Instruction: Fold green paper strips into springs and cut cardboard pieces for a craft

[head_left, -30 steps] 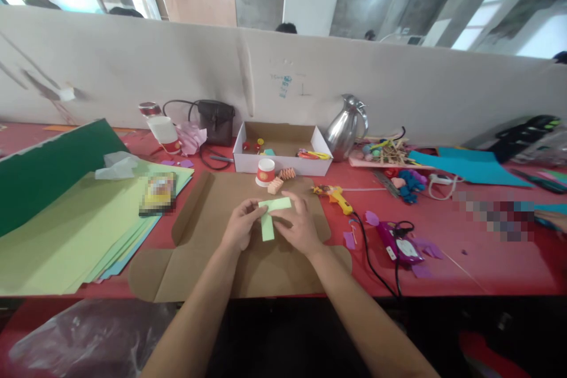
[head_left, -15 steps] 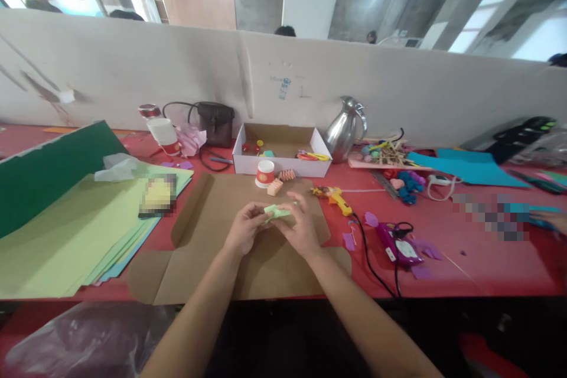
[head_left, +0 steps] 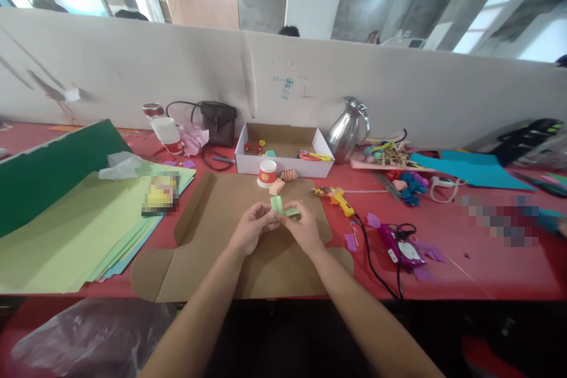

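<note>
Green strips (head_left: pixel 277 205) in fingers (head_left: pixel 267 220), wall writing (head_left: pixel 287 82) illegible

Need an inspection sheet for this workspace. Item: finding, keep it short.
Surface: red tabletop; unfolded brown cardboard lies on it.
Job's things: light green paper, held over the cardboard; two orange pleated pieces near a paper cup.
Clutter: purple scraps near the glue gun; metal jug right of the white box; paper stack at left.
Grips: left hand and right hand both pinch the light green paper.
Cables: black cord runs from the glue gun to the front edge; plug-in state unclear.
Surroundings: pale partition behind; people's heads show beyond it.
</note>
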A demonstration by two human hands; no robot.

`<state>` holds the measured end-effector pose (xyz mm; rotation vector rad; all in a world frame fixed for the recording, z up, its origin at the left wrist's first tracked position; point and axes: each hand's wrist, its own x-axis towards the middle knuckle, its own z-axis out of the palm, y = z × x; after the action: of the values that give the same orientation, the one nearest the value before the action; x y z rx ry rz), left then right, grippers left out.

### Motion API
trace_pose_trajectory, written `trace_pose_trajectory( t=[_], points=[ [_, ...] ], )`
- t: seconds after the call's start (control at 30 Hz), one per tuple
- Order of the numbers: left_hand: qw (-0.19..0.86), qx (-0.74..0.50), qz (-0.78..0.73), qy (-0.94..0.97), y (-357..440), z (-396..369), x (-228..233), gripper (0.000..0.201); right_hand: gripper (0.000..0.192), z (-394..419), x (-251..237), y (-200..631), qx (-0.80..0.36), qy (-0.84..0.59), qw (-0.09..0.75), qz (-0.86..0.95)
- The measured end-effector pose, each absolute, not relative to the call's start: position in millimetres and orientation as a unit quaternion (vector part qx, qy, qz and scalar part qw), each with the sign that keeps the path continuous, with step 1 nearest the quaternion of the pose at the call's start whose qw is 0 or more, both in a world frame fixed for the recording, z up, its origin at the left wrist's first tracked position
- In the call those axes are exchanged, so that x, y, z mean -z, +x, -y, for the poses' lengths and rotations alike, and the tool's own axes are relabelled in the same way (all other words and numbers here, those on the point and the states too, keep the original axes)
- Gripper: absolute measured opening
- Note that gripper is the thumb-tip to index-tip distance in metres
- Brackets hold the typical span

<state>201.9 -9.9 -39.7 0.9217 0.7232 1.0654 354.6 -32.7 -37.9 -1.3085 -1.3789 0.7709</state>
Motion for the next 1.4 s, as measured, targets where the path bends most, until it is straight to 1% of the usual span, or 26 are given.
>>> trace_pose_trajectory(
  t=[0.1,0.13,0.2,0.23,0.27,0.3,0.37,0.4,0.43,0.57,0.7,0.83,1.0,1.17,1.4],
  points=[
    [0.695,-0.477,-0.331,0.423,203,10,41,0.032,0.027,33,39,352,-0.329,-0.526,0.538,0.570],
    [0.697,-0.478,-0.328,0.422,203,9,41,0.031,0.034,33,39,351,-0.336,-0.514,0.557,0.559],
    [0.697,-0.487,-0.318,0.419,203,8,42,0.028,0.057,33,41,349,-0.364,-0.485,0.599,0.523],
    [0.695,-0.495,-0.314,0.417,204,8,42,0.027,0.065,32,42,348,-0.385,-0.472,0.613,0.503],
    [0.690,-0.504,-0.310,0.417,204,7,43,0.026,0.065,31,42,347,-0.406,-0.464,0.616,0.490],
    [0.684,-0.512,-0.307,0.419,205,7,43,0.025,0.058,30,43,348,-0.423,-0.462,0.612,0.483],
    [0.674,-0.519,-0.305,0.428,205,8,43,0.022,0.037,28,44,349,-0.438,-0.474,0.593,0.482],
    [0.669,-0.519,-0.307,0.435,205,8,42,0.020,0.030,27,45,350,-0.436,-0.482,0.585,0.485],
    [0.664,-0.517,-0.311,0.442,205,9,42,0.019,0.028,27,46,352,-0.431,-0.490,0.580,0.487],
    [0.639,-0.502,-0.356,0.462,203,8,43,0.018,0.026,24,49,357,-0.429,-0.499,0.567,0.495],
    [0.625,-0.476,-0.406,0.467,199,4,46,0.020,0.025,23,50,362,-0.454,-0.491,0.550,0.501],
    [0.631,-0.457,-0.411,0.473,197,5,43,0.023,0.025,23,48,364,-0.487,-0.473,0.536,0.501],
    [0.631,-0.424,-0.408,0.506,198,8,36,0.031,0.030,23,48,363,-0.520,-0.462,0.517,0.499],
    [0.596,-0.446,-0.404,0.532,198,6,40,0.024,0.032,20,54,361,-0.535,-0.444,0.533,0.483],
    [0.593,-0.430,-0.408,0.545,198,5,43,0.023,0.027,19,55,361,-0.553,-0.431,0.533,0.473]
  ],
)
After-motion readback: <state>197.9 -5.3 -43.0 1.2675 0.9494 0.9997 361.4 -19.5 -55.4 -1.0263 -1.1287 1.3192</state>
